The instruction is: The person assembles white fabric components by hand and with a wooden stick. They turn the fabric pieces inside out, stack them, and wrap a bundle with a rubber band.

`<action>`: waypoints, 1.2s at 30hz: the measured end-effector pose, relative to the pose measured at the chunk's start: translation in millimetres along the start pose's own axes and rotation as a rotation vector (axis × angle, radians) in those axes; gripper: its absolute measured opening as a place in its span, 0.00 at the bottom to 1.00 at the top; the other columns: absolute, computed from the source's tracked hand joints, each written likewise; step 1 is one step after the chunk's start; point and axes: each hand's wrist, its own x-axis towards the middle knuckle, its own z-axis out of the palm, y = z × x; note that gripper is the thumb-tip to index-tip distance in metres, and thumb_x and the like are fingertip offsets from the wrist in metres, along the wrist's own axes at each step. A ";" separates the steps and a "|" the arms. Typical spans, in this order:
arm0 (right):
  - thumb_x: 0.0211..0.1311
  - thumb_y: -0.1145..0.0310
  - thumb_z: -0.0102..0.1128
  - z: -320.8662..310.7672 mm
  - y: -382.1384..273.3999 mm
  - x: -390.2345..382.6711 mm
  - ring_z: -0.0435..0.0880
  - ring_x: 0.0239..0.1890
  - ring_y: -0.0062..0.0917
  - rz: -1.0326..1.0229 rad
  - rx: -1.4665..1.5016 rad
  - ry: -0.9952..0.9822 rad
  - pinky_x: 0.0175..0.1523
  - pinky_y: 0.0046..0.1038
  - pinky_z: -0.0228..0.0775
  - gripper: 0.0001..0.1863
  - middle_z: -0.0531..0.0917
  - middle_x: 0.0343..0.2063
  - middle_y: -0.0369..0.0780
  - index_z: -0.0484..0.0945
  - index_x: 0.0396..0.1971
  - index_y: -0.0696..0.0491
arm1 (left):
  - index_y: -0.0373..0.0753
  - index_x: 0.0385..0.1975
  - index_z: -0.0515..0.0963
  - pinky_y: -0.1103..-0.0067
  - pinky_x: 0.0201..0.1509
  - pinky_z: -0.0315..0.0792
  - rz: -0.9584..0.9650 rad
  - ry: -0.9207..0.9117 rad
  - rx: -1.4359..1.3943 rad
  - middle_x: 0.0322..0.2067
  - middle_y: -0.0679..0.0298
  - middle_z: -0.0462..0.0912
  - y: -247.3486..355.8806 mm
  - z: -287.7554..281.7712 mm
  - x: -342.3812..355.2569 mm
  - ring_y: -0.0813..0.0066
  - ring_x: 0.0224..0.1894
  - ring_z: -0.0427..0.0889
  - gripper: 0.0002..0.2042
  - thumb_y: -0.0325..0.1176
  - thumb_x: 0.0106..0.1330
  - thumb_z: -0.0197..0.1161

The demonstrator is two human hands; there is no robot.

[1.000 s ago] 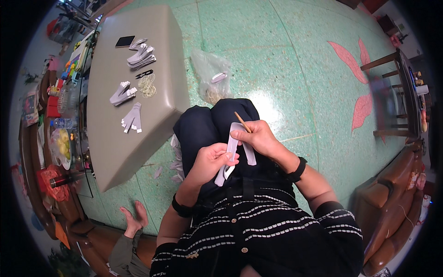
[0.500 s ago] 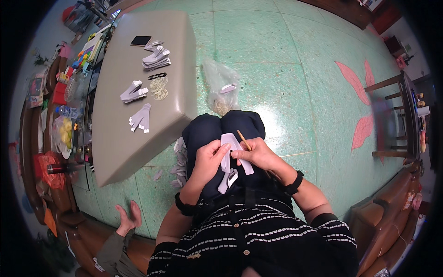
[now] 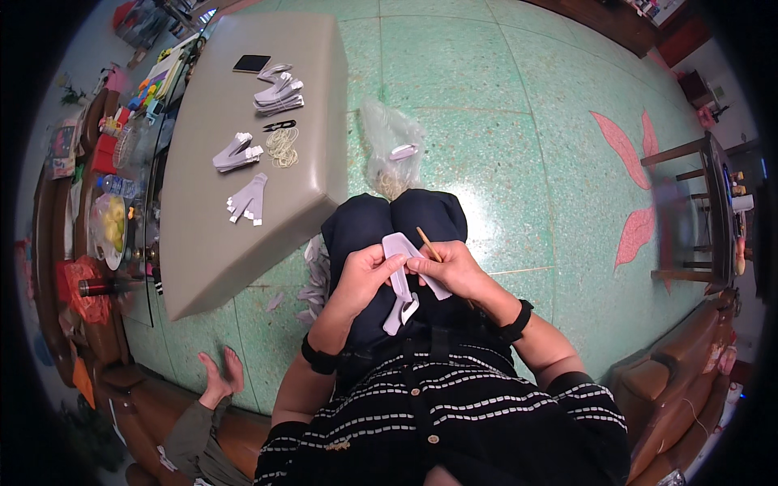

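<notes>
Over my lap, my left hand pinches a folded lilac-grey fabric strip between thumb and fingers. My right hand grips the strip's other side, its thumb close to my left thumb. A thin wooden stick is tucked in the same right hand and pokes up past its fingers. The strip bends over at the top, and its two ends hang down apart. Below the hands, another lilac-grey piece with a white part lies on my dark trousers. My fingers hide the middle of the held strip.
To the left, a beige padded bench carries strip bundles, a phone, black thread snips and pale rubber bands. A clear plastic bag and loose strips lie on the floor. Another person's feet show lower left.
The held strip and my left hand have shifted slightly left, and the strip's folded top has turned a little. Both hands keep their grip. The view has shifted slightly.
</notes>
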 end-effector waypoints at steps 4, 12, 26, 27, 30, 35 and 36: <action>0.60 0.61 0.62 -3.0 -1.1 3.8 0.68 0.19 0.11 -0.110 -0.051 0.013 0.24 0.19 0.60 0.13 0.75 0.16 0.30 0.79 0.25 0.57 | 0.30 0.40 0.76 0.86 0.34 0.72 0.067 -0.028 0.059 0.30 0.67 0.80 -11.5 -8.7 -0.3 0.85 0.30 0.77 0.09 0.30 0.67 0.56; 0.59 0.64 0.61 2.5 -4.2 1.0 0.65 0.19 0.12 -0.230 -0.160 0.126 0.24 0.21 0.59 0.13 0.71 0.14 0.31 0.75 0.22 0.58 | 0.31 0.38 0.77 0.87 0.35 0.70 0.048 0.004 -0.016 0.29 0.68 0.80 -7.2 0.1 -0.9 0.86 0.30 0.76 0.08 0.30 0.67 0.57; 0.62 0.60 0.60 -5.7 17.4 -15.5 0.70 0.22 0.10 -0.038 -0.045 0.001 0.27 0.17 0.61 0.14 0.76 0.18 0.30 0.79 0.27 0.57 | 0.32 0.37 0.78 0.81 0.39 0.74 -0.169 0.033 -0.266 0.31 0.62 0.82 -0.5 -13.5 1.5 0.79 0.32 0.80 0.10 0.33 0.67 0.56; 0.61 0.60 0.61 -6.0 18.6 -13.7 0.71 0.23 0.10 -0.016 -0.038 0.009 0.28 0.16 0.62 0.13 0.78 0.19 0.30 0.79 0.28 0.57 | 0.32 0.37 0.78 0.83 0.38 0.74 -0.140 0.017 -0.173 0.30 0.63 0.82 -9.1 -13.8 -1.3 0.80 0.31 0.80 0.10 0.33 0.67 0.57; 0.60 0.58 0.62 -11.4 16.7 -3.8 0.70 0.25 0.10 -0.103 -0.013 -0.024 0.29 0.17 0.62 0.15 0.77 0.21 0.30 0.79 0.30 0.57 | 0.31 0.37 0.78 0.84 0.36 0.73 -0.107 -0.003 -0.091 0.30 0.63 0.82 -14.7 -12.3 -1.8 0.82 0.30 0.79 0.09 0.32 0.66 0.58; 0.57 0.63 0.64 -8.5 -2.8 29.0 0.75 0.27 0.13 -0.205 -0.017 -0.049 0.35 0.19 0.68 0.13 0.79 0.24 0.33 0.80 0.30 0.59 | 0.30 0.34 0.78 0.85 0.33 0.73 -0.128 -0.093 0.036 0.28 0.63 0.82 -10.3 -4.6 -0.6 0.82 0.29 0.79 0.07 0.29 0.64 0.58; 0.57 0.64 0.64 -7.2 -3.8 30.9 0.74 0.26 0.14 -0.179 -0.044 -0.048 0.34 0.20 0.68 0.12 0.79 0.22 0.33 0.80 0.29 0.59 | 0.30 0.34 0.78 0.85 0.33 0.73 -0.127 -0.123 0.079 0.28 0.63 0.82 -10.9 -4.7 -0.8 0.82 0.29 0.79 0.07 0.28 0.64 0.58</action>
